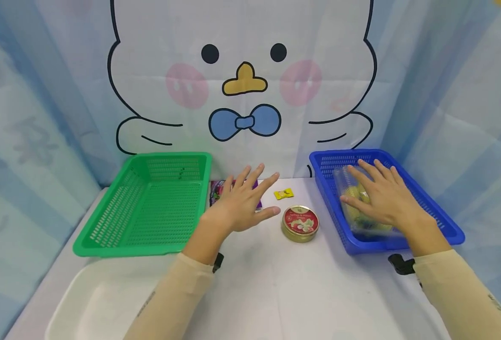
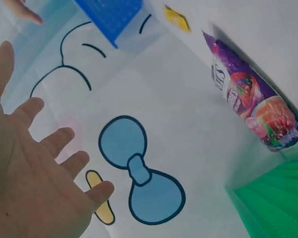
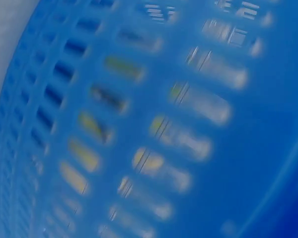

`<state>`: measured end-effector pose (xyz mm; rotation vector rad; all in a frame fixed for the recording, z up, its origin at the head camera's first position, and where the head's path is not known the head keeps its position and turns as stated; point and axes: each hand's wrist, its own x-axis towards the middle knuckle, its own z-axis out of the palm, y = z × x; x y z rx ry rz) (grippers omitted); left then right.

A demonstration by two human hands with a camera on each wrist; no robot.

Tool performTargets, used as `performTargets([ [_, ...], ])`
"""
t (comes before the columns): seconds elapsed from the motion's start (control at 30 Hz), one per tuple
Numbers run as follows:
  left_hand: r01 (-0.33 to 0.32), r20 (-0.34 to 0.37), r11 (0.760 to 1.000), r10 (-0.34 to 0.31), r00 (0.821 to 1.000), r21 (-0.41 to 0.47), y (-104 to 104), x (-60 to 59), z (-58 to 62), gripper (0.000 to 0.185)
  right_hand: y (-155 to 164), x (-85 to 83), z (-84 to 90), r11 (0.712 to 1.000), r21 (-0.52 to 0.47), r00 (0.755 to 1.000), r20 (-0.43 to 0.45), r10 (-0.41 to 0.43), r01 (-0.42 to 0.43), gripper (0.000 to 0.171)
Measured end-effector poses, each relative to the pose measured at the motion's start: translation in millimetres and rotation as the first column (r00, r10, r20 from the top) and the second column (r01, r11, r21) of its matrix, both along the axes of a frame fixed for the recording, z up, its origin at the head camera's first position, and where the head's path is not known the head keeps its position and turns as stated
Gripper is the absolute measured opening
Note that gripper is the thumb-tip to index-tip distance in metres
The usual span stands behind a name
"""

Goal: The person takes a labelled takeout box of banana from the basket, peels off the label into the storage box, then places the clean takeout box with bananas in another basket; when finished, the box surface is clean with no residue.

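My left hand (image 1: 242,200), fingers spread and straight, overlaps a purple fruit-printed packet (image 1: 216,190) in the head view. In the left wrist view that packet (image 2: 260,101) lies apart from the palm (image 2: 39,173), which holds nothing. On the right, my other hand (image 1: 384,196) is stretched out flat over a clear plastic box (image 1: 358,221) with yellow-green contents, inside the blue basket (image 1: 450,235). Through the slotted basket wall (image 3: 273,124), the right wrist view shows blurred bits of the box. Between the hands sit a round red-and-gold tin (image 1: 300,222) and a small yellow wrapped candy (image 1: 284,193).
A green slotted basket (image 1: 165,208) stands at the left back. In front of it, partly behind the left forearm, is a white tray (image 1: 101,293). A printed curtain with a cartoon face and a blue bow tie (image 1: 244,123) closes off the back and sides.
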<state>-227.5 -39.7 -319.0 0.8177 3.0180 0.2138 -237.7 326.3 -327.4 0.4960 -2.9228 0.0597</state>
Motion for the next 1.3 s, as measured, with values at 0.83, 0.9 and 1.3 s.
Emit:
performTargets([
  [0.83,0.196,0.029,0.979,-0.198,0.980,0.063,76.4,-14.3,-19.0,0.079,72.8,-10.9,-2.2,0.971,-0.237,0.996,0.089,0.009,0.012,0.081],
  [0.9,0.209,0.035,0.974,-0.212,0.977,0.084,81.0,-15.9,-19.5,0.080,77.6,-10.2,-2.2,0.965,-0.263,0.996,0.091,0.009,0.015,0.080],
  [1.3,0.237,0.073,0.955,-0.253,0.965,0.176,99.5,-26.3,-36.5,0.081,92.6,-8.3,-5.3,0.930,-0.365,0.991,0.137,-0.006,0.056,0.073],
])
